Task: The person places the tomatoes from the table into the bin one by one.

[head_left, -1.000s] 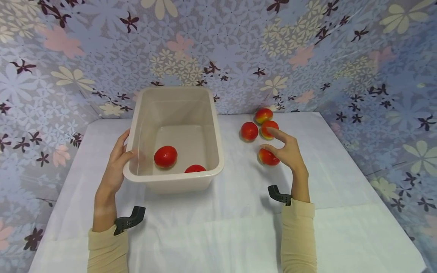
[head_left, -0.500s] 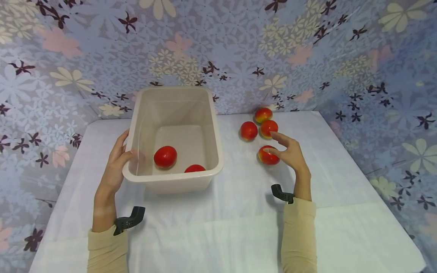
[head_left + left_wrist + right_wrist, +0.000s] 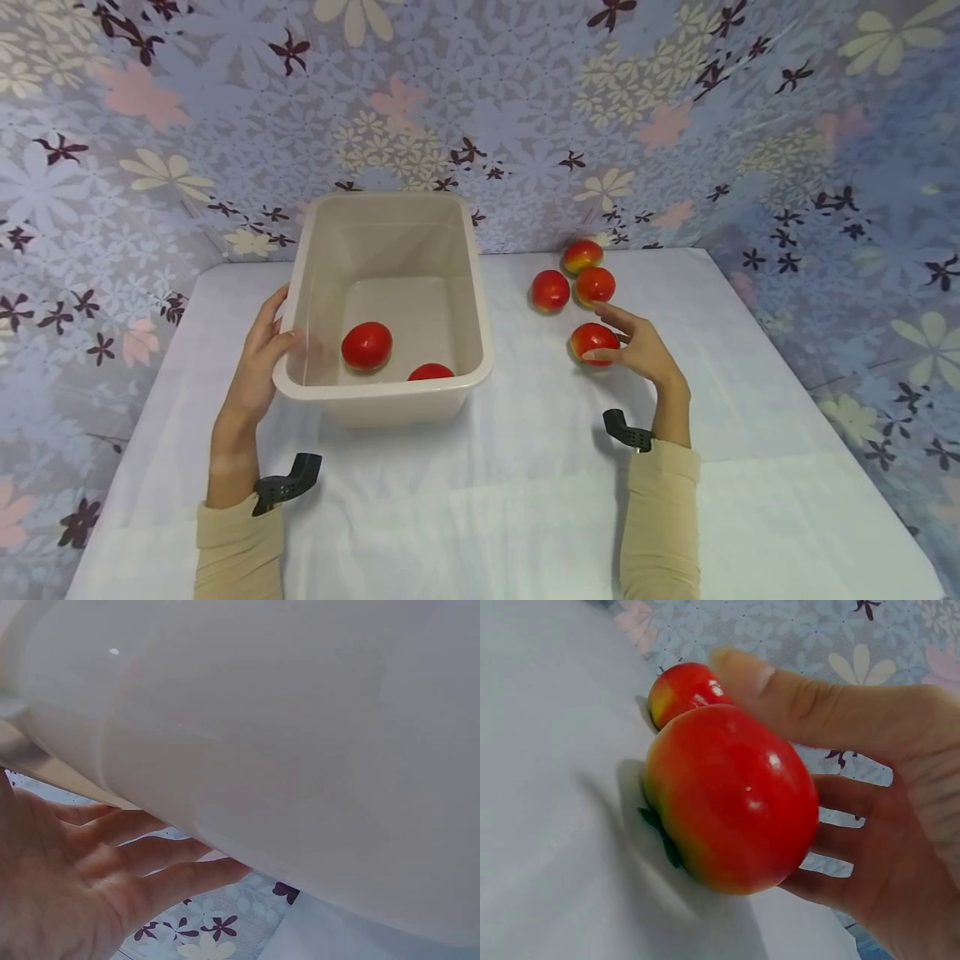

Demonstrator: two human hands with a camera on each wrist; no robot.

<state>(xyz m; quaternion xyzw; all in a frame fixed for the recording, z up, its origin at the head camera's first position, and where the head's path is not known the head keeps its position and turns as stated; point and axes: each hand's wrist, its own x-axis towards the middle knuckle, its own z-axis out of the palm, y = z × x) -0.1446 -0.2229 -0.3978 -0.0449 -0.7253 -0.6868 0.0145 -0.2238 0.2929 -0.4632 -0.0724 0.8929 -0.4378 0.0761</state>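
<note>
A beige plastic bin stands on the left, with one red tomato inside and a second tomato partly hidden by the near rim. My left hand grips the bin's left wall, thumb over the rim and fingers outside. In the left wrist view, the fingers lie along the bin's outer side. My right hand is around a red and yellow tomato on the table. Its thumb is at the near side, and a gap shows between the index finger and the tomato. The right wrist view shows the tomato's green leaves.
Behind the right hand lie several more tomatoes: a red one, an orange-red one and a red-yellow one by the wall. White cloth covers the table. Flower-patterned walls rise at the back and right.
My right hand has shifted right and toward me, from over the near tomato to around its right side. The left hand and the bin stay in place.
</note>
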